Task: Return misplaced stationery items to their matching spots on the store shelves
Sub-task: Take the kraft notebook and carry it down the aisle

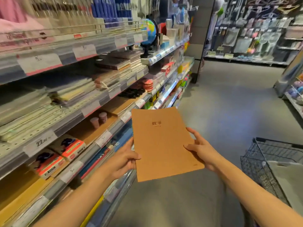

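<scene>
A thin brown kraft-paper notebook (162, 141) with small red characters on its cover is held flat in front of me, over the aisle floor. My left hand (125, 158) grips its left edge, thumb on the cover. My right hand (199, 149) grips its right edge, thumb on top. To the left runs the stationery shelving (91, 110). Similar brown notebooks (120, 105) lie in a stack on a middle shelf just beyond the held one, and more brown covers (88, 131) lie on the shelf nearer me.
A black wire basket (265, 169) stands at the lower right. Orange-and-white boxed items (72, 149), two small pink cups (98, 120) and a globe (150, 35) sit on the shelves. Grey aisle floor (229, 104) stretches ahead toward a far display wall.
</scene>
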Action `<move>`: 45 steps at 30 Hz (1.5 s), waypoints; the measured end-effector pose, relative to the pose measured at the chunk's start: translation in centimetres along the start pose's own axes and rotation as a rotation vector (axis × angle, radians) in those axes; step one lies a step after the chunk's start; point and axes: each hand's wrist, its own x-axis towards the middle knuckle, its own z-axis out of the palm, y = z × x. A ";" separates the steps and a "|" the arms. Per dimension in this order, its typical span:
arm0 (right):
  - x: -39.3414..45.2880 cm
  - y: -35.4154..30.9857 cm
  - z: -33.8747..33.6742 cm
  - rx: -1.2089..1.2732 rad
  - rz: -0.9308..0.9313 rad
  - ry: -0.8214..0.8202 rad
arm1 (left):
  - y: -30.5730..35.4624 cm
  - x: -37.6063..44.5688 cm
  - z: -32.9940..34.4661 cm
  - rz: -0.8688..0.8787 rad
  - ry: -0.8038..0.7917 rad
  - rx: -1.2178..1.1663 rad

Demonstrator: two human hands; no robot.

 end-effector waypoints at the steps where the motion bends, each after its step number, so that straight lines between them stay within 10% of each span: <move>1: 1.8 -0.3 -0.4 -0.005 0.015 -0.008 | 0.2 1.3 -0.4 0.007 0.017 -0.034; 32: 49.2 -8.9 8.7 -0.294 0.183 -0.752 | 8.5 24.8 -11.4 0.039 1.144 -0.245; 38: 52.6 -8.5 10.6 -0.289 0.158 -0.827 | 6.3 27.3 -9.7 -0.241 1.490 0.958; 45: 54.1 -8.3 11.8 -0.325 0.150 -0.850 | 6.5 31.5 -8.0 -0.314 1.004 1.661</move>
